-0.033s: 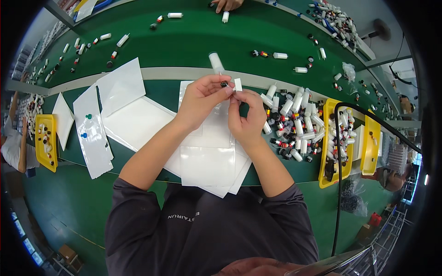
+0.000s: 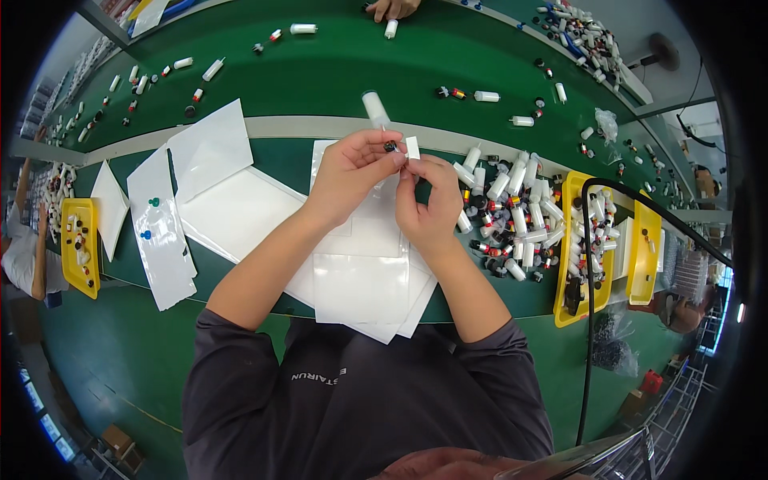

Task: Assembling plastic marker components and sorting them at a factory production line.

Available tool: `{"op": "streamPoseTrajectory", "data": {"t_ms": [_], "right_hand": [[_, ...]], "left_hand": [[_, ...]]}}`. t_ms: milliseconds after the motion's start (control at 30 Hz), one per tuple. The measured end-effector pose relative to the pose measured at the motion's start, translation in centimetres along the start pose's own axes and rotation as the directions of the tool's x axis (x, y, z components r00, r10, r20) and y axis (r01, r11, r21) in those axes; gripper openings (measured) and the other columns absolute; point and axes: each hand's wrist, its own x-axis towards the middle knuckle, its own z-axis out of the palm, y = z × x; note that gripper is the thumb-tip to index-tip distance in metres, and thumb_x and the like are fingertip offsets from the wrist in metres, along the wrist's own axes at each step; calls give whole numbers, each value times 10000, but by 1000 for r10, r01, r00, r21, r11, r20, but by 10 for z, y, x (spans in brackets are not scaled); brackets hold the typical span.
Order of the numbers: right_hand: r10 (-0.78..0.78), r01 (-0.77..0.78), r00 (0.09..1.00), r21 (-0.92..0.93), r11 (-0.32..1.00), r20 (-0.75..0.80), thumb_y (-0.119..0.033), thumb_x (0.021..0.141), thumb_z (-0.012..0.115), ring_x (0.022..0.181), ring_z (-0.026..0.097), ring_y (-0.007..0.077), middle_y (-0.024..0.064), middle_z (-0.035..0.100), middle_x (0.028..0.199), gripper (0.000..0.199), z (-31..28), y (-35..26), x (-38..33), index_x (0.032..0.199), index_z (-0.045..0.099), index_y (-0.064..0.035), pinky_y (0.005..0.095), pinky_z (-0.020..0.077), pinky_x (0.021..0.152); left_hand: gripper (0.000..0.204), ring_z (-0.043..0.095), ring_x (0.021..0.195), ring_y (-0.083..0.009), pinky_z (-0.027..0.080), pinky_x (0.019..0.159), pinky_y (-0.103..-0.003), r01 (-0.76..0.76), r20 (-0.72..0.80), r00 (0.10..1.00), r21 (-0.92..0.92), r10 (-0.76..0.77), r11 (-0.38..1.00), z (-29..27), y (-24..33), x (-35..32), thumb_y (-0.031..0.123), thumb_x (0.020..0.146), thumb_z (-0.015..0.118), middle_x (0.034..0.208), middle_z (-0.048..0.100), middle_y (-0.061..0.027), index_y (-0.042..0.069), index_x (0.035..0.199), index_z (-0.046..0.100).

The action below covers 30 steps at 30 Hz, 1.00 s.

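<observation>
My left hand [image 2: 352, 172] is closed, with a small black-capped part [image 2: 390, 146] between thumb and fingers. Beside it, the thumb and forefinger of my right hand [image 2: 428, 200] pinch a small white piece [image 2: 413, 148], perhaps a label; the fingertips of both hands nearly meet. Just past the left fingers, a white cylinder [image 2: 374, 108] lies tilted across the belt's edge. Below my hands are overlapping white sheets [image 2: 360, 288]. To the right of my right hand is a heap of white cylinders with black, red and yellow ends [image 2: 520, 212].
Yellow trays stand at right [image 2: 562, 296] and far left [image 2: 94, 280]. A black cable [image 2: 588, 344] arches over the right one. Across the green belt [image 2: 320, 80], loose cylinders and caps lie scattered. Another person's hand [image 2: 396, 8] reaches in at the top. More white sheets [image 2: 212, 152] lie left.
A small black part on the far belt has shifted slightly left. The other person's hand has moved a little. My own hands look almost unchanged.
</observation>
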Motion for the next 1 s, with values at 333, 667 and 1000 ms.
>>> {"op": "streamPoseTrajectory", "data": {"t_ms": [333, 667, 1000], "right_hand": [[387, -386, 914, 559, 734, 123, 75, 881, 684, 915, 623, 150, 61, 645, 1001, 162, -22, 7, 19, 1014, 641, -6, 265, 504, 835], [605, -795, 594, 499, 345, 530, 18, 909, 685, 822, 630, 71, 21, 678, 933, 122, -32, 3, 31, 1017, 631, -4, 218, 506, 742], [568, -771, 631, 506, 386, 529, 28, 915, 673, 843, 647, 75, 25, 680, 925, 144, -30, 9, 27, 1038, 611, -14, 227, 520, 748]], "left_hand": [[423, 665, 970, -117, 552, 902, -273, 20, 80, 996, 103, -29, 994, -8, 2, 1, -51, 908, 665, 1136, 702, -97, -4, 1325, 622], [456, 680, 970, -128, 567, 866, -268, 64, 147, 985, 181, -91, 982, -8, 2, 1, -77, 886, 674, 1143, 701, -97, -22, 1334, 607], [460, 668, 893, -89, 554, 793, -235, 30, 148, 987, 214, -63, 976, -6, 0, 1, -49, 878, 697, 1053, 706, -66, -29, 1330, 614]]}}
